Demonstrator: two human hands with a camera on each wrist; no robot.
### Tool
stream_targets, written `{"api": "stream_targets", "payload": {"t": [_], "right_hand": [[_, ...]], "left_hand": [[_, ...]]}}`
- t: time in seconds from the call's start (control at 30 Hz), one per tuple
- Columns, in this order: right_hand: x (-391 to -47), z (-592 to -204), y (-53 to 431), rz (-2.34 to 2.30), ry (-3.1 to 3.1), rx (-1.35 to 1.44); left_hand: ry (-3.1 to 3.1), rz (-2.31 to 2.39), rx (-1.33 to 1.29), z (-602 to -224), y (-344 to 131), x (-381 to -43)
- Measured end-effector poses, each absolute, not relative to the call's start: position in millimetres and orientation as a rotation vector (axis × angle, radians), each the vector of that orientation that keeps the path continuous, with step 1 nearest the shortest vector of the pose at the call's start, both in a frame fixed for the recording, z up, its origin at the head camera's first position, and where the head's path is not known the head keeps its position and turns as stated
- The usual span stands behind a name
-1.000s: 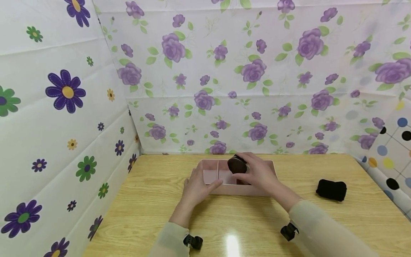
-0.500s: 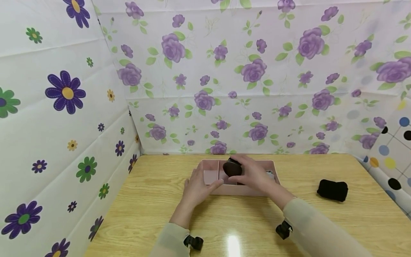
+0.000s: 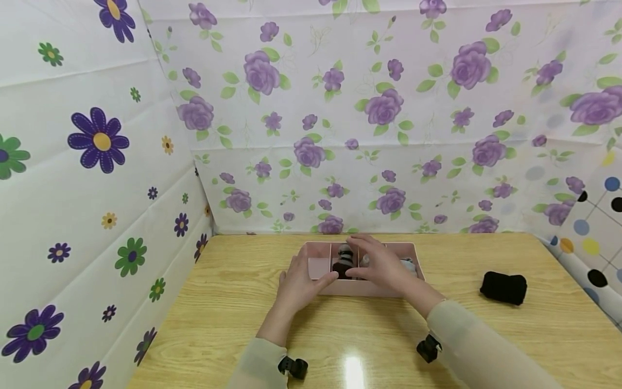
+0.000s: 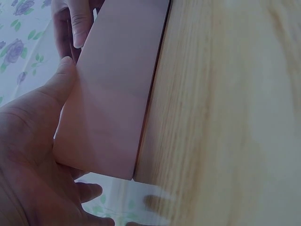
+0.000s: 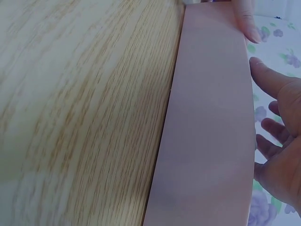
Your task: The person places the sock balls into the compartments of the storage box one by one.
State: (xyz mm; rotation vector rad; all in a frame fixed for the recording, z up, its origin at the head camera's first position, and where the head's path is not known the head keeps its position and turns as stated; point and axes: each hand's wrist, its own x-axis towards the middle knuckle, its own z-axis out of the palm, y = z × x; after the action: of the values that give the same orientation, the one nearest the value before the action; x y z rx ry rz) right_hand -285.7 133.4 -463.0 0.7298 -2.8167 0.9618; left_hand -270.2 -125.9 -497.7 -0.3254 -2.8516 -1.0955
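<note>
Spread wide at the right grip, just beside the dark-and-grey bundle! Could drag it askew with a careless withdrawal. Pointing dark end away from the counter's back edge, apparently, long axis front-to-back. Lying near that edge, second compartment from left, in a pink box touched by a relaxed left grip.

The wood-grain tabletop and rose-printed backdrop are viewed from the head, forward and downward, well back. By each wrist camera, the front wall of the pink compartment box is faced slantwise from close by; that wall, the left hand and the right hand are shared by both wrist views.
</note>
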Motion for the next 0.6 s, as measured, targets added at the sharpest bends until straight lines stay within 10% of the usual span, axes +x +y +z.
{"api": "stream_targets", "payload": {"t": [0.6], "right_hand": [[-272.0, -460.3, 166.9, 0.909, -2.778, 0.632]], "left_hand": [[-2.874, -1.108, -0.292, -495.3, -125.2, -269.4]]}}
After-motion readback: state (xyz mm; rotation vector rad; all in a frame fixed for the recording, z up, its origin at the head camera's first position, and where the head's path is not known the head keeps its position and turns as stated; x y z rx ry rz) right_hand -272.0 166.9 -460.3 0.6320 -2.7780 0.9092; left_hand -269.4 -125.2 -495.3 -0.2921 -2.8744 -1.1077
